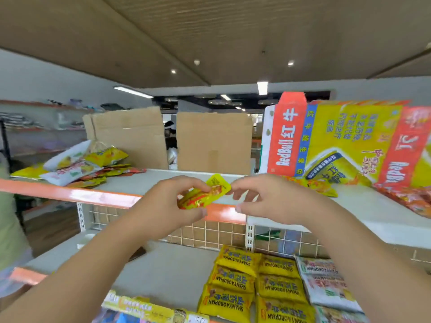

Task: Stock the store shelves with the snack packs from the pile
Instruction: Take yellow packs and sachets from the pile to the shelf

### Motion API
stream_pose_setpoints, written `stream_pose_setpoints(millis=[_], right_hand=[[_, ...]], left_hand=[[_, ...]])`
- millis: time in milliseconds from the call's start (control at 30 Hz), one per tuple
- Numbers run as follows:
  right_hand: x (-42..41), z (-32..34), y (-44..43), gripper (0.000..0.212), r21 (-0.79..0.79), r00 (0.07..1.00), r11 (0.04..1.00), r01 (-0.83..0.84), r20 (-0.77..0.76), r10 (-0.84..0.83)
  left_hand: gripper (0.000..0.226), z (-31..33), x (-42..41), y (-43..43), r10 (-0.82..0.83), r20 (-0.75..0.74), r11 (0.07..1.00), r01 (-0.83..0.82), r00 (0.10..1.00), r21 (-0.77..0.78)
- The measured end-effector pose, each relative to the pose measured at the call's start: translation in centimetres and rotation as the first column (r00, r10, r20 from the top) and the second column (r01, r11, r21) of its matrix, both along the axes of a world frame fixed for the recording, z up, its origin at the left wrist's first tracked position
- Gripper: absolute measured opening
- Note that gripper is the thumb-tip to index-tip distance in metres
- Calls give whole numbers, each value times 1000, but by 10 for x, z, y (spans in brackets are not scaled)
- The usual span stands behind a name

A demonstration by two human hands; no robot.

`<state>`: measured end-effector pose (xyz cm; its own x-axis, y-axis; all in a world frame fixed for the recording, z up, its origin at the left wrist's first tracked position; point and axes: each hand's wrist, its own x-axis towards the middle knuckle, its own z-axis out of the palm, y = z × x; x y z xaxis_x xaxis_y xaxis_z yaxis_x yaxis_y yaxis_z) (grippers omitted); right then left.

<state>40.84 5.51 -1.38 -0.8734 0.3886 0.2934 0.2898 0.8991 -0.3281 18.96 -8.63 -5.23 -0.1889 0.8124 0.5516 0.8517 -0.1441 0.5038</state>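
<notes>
My left hand [173, 203] grips a small yellow-and-red snack pack [205, 194], fingers curled over its top and thumb under it, held just in front of the top shelf's orange edge [77, 194]. My right hand [261, 197] is beside the pack's right end with loosely curled fingers; its fingertips reach the pack's corner, and whether they pinch it I cannot tell. A pile of snack packs [79, 166] lies on the top shelf at the left. Rows of yellow packs [254, 283] lie on the lower shelf [163, 271].
Two upright cardboard sheets [172, 141] stand at the back of the top shelf. A yellow and red RedBull carton [345, 141] sits at the right, with more packs [410, 199] beside it. White packs [326, 285] lie right of the yellow rows. A wire grid [210, 231] backs the lower shelf.
</notes>
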Motion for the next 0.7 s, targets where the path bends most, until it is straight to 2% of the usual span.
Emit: stream_pose_setpoints(millis=[100, 200, 433, 600, 700], right_hand=[[37, 21, 14, 27, 23, 991, 993, 114, -72, -112], [73, 37, 26, 21, 17, 975, 981, 195, -116, -192], [134, 43, 56, 30, 52, 917, 918, 392, -97, -386], [139, 41, 59, 42, 228, 919, 891, 393, -112, -377], [142, 33, 67, 39, 247, 912, 879, 408, -65, -406]], left_hand=[[36, 23, 28, 21, -62, -28, 998, 62, 998, 4], [35, 38, 54, 44, -119, -65, 993, 119, 991, -6], [36, 58, 102, 119, -228, -140, 970, 214, 963, -112], [56, 60, 148, 169, -285, -279, 958, 266, 917, -104], [56, 55, 170, 193, -328, -350, 940, 338, 877, -34]])
